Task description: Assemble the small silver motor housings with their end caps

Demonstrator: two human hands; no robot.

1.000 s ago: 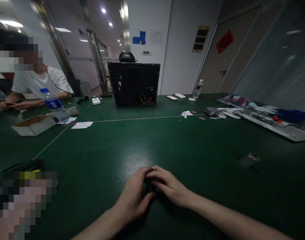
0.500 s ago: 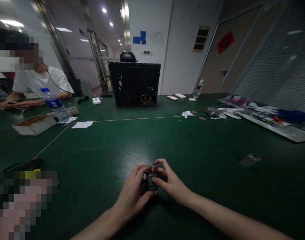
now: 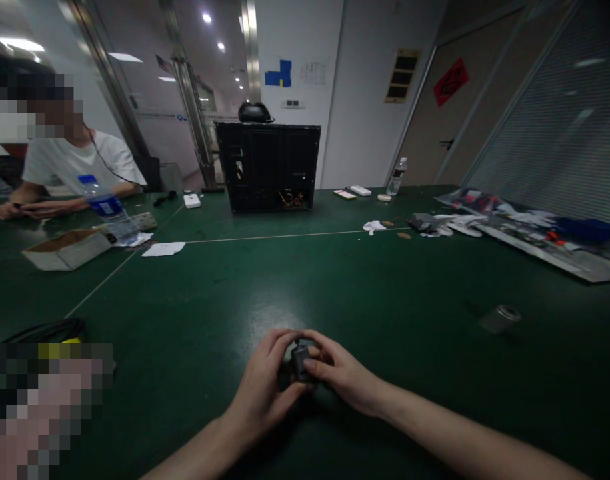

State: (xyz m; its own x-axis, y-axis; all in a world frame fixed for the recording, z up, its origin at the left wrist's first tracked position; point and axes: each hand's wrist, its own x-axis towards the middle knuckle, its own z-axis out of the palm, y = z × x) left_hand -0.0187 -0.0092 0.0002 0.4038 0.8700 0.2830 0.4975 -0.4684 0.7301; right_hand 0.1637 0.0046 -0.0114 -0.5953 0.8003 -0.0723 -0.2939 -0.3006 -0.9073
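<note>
Both my hands meet low over the green table [image 3: 335, 280], near its front edge. Between them stands a small dark grey cylinder-like part [image 3: 299, 360]. My left hand [image 3: 265, 393] curls round its left side with the fingers bent over its top. My right hand [image 3: 345, 377] pinches it from the right, thumb on its front. What the part is exactly I cannot make out. A similar small grey cylinder [image 3: 499, 319] lies on its side further right, apart from my hands.
A black computer case [image 3: 268, 168] stands at the table's far middle. A person in a white shirt [image 3: 79, 163] sits at far left behind a water bottle [image 3: 107, 210] and cardboard box [image 3: 67, 249]. Papers and parts [image 3: 525, 233] litter the right side. Black cable [image 3: 49, 330] lies front left.
A second ago my hands covered the small part. They then opened around it, right fingers lifted, and now the right fingers have closed down on it again.
</note>
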